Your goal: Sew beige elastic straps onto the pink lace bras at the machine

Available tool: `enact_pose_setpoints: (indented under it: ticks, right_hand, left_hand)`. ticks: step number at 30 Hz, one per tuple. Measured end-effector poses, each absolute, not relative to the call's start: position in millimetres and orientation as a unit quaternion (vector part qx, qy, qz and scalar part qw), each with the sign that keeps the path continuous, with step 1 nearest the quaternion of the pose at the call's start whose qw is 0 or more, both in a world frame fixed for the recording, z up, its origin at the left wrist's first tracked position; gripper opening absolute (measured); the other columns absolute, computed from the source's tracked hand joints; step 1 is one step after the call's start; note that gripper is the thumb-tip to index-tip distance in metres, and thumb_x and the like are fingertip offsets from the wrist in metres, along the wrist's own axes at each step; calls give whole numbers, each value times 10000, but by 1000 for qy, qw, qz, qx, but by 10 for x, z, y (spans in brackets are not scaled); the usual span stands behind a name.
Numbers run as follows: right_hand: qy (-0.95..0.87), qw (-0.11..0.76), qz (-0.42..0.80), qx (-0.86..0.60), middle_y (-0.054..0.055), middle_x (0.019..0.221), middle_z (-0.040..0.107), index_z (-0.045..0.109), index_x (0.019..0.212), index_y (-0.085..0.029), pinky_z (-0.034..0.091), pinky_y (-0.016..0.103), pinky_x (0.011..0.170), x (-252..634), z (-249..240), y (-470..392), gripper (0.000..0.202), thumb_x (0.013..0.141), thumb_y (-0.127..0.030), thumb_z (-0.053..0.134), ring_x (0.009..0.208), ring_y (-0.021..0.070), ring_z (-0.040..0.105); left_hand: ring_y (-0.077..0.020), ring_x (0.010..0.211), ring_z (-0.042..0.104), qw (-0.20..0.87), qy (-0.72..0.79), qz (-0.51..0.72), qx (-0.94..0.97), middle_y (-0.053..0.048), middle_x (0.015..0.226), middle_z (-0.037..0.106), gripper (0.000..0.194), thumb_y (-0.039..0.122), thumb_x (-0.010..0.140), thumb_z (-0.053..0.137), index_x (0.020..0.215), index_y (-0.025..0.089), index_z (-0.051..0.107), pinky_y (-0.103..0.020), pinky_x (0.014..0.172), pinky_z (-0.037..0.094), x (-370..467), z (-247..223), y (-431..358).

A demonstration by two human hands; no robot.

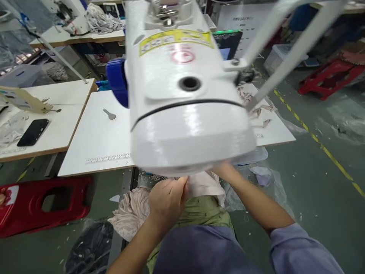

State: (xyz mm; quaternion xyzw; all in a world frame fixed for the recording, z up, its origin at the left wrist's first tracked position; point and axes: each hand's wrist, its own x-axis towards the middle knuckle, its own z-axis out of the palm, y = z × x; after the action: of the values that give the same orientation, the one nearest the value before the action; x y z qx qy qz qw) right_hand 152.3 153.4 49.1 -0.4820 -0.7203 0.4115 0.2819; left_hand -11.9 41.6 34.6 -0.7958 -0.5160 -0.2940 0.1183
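A white sewing machine head (191, 133) fills the upper middle and covers the area where the work sits. Below its front edge, my left hand (168, 198) is closed, thumb and fingers pinching the edge of a pale pink cloth (202, 184). The cloth hangs over my lap. My right hand (225, 172) reaches under the machine at the cloth's right side; its fingers are hidden behind the machine head. A bundle of pale pink fabric (132, 213) lies at the left of my lap.
The white table (99, 133) carries a printed ruler and a small grey metal piece (110, 114). Fabric scraps (265, 110) lie on its right part. A phone (32, 132) is on the neighbouring table. Red stools (68, 201) stand left and back right; a thread stand rises at upper right.
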Motion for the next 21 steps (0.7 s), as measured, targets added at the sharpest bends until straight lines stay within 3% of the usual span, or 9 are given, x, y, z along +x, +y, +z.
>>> enact_pose_setpoints:
  ticks: [7, 14, 21]
  right_hand:
    - [-716, 327, 407, -464, -41, 619, 608, 638, 853, -223, 396, 267, 622, 1575, 423, 1536, 112, 854, -317, 576, 615, 151, 550]
    - [-682, 364, 435, -461, -75, 565, 525, 616, 811, -188, 295, 239, 568, 1583, 299, 1537, 132, 839, -317, 616, 554, 101, 455]
    - [-459, 451, 638, -424, -75, 602, 454, 535, 899, -218, 279, 224, 498, 1469, 89, 1234, 310, 849, -518, 591, 509, 90, 367]
  left_hand:
    - [-153, 459, 525, 105, -473, -288, -826, 25, 523, 607, 144, 163, 956, 510, 959, 130, 650, -317, 518, 327, -49, 371, 437]
    - [-133, 454, 540, 88, -500, -290, -811, 29, 513, 594, 168, 186, 963, 519, 946, 147, 682, -272, 516, 353, -111, 351, 392]
    - [-157, 680, 705, -3, -558, -313, -769, -38, 812, 764, 246, 268, 994, 468, 985, 182, 699, -233, 618, 485, -198, 377, 343]
